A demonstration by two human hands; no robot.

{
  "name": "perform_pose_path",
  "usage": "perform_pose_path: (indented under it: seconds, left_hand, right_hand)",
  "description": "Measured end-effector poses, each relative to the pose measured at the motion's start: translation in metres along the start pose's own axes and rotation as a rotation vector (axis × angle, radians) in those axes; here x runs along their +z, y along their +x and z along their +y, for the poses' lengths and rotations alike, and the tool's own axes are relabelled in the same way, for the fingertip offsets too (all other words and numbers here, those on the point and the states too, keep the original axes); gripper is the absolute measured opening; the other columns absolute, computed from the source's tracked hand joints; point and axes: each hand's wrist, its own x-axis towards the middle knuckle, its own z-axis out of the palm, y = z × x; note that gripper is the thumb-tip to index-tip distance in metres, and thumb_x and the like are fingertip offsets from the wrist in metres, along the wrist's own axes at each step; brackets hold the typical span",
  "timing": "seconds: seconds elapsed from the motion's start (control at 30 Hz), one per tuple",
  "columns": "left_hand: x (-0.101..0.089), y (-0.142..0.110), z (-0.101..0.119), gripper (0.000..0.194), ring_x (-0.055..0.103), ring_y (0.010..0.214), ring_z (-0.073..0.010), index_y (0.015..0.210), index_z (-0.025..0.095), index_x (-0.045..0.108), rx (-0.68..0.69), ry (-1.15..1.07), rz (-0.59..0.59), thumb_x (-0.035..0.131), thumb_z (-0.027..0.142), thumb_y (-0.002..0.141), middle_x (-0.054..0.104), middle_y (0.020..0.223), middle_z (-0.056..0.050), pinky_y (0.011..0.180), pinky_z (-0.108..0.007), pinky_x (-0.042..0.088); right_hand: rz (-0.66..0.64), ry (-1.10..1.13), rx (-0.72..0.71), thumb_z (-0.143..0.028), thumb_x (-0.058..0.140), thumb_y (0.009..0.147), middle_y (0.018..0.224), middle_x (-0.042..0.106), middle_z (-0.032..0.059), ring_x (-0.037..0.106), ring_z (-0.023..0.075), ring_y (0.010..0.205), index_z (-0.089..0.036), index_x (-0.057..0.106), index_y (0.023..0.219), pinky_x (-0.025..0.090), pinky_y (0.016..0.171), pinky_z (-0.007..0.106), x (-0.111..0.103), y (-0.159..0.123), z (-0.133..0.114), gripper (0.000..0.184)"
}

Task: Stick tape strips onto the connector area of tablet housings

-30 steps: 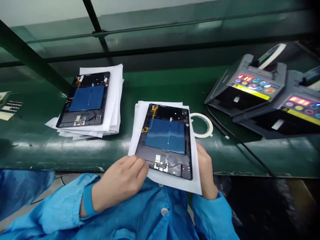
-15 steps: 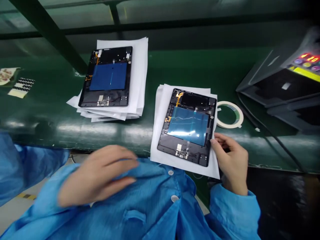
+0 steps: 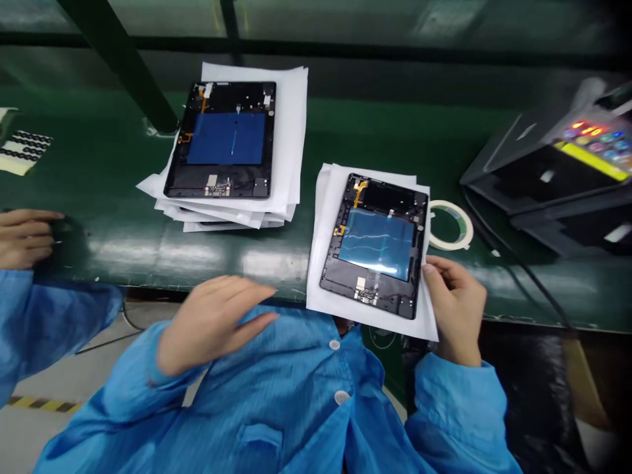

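An opened tablet [image 3: 378,289] lies on white sheets [image 3: 326,299] at the bench's front edge, its inside with a shiny blue battery film [image 3: 378,240] facing up. At its right side, my right hand [image 3: 459,306] is closed, with thumb and fingers pinching the edge of the white sheets; the fingertips are partly hidden. My left hand [image 3: 217,322] hovers before my body, left of that tablet, fingers stretched out and holding nothing. Further back to the left, a second opened tablet [image 3: 222,181] rests on a stack of white sheets [image 3: 291,131].
A tape roll [image 3: 467,234] lies right of the near tablet. Behind it stand a grey machine [image 3: 523,158] with lit red digits and a black cable [image 3: 528,270]. At left are a green post [image 3: 123,66], a patterned sticker sheet [image 3: 24,151] and another person's hand [image 3: 24,237].
My left hand has shifted slightly right, its thumb now spread. My right hand stays at the sheet edge. Another person's hand has come into view at left as the view moved.
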Motion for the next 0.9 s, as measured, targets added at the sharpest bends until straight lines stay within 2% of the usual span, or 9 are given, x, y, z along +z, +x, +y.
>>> perform_pose_path:
  seconds: [0.07, 0.17, 0.27, 0.37, 0.47, 0.57, 0.73, 0.9]
  left_hand:
    - [0.013, 0.032, 0.001, 0.028, 0.07, 0.087, -0.0226, 0.114, 0.016, 0.063, 0.072, 0.096, -0.07, 0.055, 0.035, 0.097, 0.071, 0.097, -0.008, 0.076, -0.034, 0.058]
    - [0.029, 0.079, 0.003, 0.031, 0.07, 0.089, -0.0244, 0.123, 0.014, 0.058, 0.047, 0.151, -0.199, 0.053, 0.031, 0.097, 0.07, 0.102, -0.01, 0.075, -0.036, 0.058]
    - [0.039, 0.108, 0.002, 0.035, 0.07, 0.091, -0.0244, 0.129, 0.015, 0.053, 0.035, 0.136, -0.237, 0.053, 0.029, 0.097, 0.07, 0.103, -0.009, 0.077, -0.037, 0.059]
    - [0.046, 0.12, -0.005, 0.036, 0.071, 0.093, -0.0233, 0.13, 0.016, 0.052, 0.097, 0.076, -0.227, 0.053, 0.027, 0.096, 0.071, 0.104, -0.009, 0.081, -0.036, 0.059]
    - [0.051, 0.128, -0.012, 0.035, 0.071, 0.093, -0.0225, 0.13, 0.015, 0.052, 0.155, -0.013, -0.255, 0.051, 0.023, 0.096, 0.071, 0.108, -0.01, 0.08, -0.036, 0.061]
    - [0.053, 0.136, -0.014, 0.029, 0.072, 0.086, -0.0207, 0.124, 0.016, 0.056, 0.189, -0.081, -0.262, 0.044, 0.022, 0.098, 0.072, 0.104, -0.008, 0.076, -0.034, 0.062]
    - [0.054, 0.148, -0.014, 0.029, 0.072, 0.075, -0.0176, 0.12, 0.018, 0.058, 0.201, -0.148, -0.226, 0.037, 0.028, 0.102, 0.073, 0.09, -0.004, 0.067, -0.028, 0.061]
    - [0.058, 0.155, -0.017, 0.03, 0.072, 0.074, -0.0164, 0.119, 0.019, 0.058, 0.227, -0.18, -0.235, 0.034, 0.029, 0.104, 0.073, 0.087, -0.003, 0.068, -0.026, 0.06]
  right_hand:
    - [-0.031, -0.019, -0.03, -0.048, 0.058, 0.082, 0.077, 0.068, 0.0042, 0.057, 0.0152, 0.064, -0.016, 0.069, 0.107, 0.047, 0.061, 0.03, 0.001, 0.008, -0.001, 0.042]
    - [-0.083, -0.051, -0.089, -0.046, 0.057, 0.084, 0.072, 0.066, 0.0013, 0.056, 0.0136, 0.061, -0.015, 0.067, 0.114, 0.048, 0.06, 0.029, 0.003, 0.02, -0.006, 0.045]
    - [-0.115, -0.088, -0.157, -0.044, 0.055, 0.086, 0.071, 0.065, 0.0011, 0.056, 0.0135, 0.06, -0.015, 0.068, 0.112, 0.049, 0.06, 0.029, 0.0, 0.03, -0.011, 0.041]
    - [-0.061, -0.146, -0.215, -0.042, 0.056, 0.088, 0.08, 0.068, 0.0037, 0.06, 0.0155, 0.067, -0.018, 0.07, 0.107, 0.052, 0.067, 0.032, -0.012, 0.044, -0.012, 0.034]
    - [0.173, -0.316, -0.273, -0.039, 0.058, 0.088, 0.091, 0.069, 0.0084, 0.062, 0.0207, 0.081, -0.02, 0.069, 0.11, 0.052, 0.08, 0.039, -0.03, 0.073, -0.004, 0.031]
    - [0.352, -0.593, -0.36, -0.037, 0.055, 0.091, 0.103, 0.069, 0.0132, 0.063, 0.0246, 0.088, -0.019, 0.064, 0.12, 0.051, 0.081, 0.042, -0.046, 0.116, 0.006, 0.035]
    - [0.394, -0.771, -0.394, -0.037, 0.051, 0.095, 0.1, 0.07, 0.0142, 0.065, 0.0249, 0.082, -0.018, 0.062, 0.125, 0.048, 0.069, 0.038, -0.057, 0.174, 0.02, 0.038]
    - [0.436, -0.776, -0.396, -0.036, 0.053, 0.094, 0.101, 0.07, 0.0158, 0.066, 0.0298, 0.093, -0.016, 0.067, 0.115, 0.049, 0.074, 0.041, -0.058, 0.19, 0.024, 0.032]
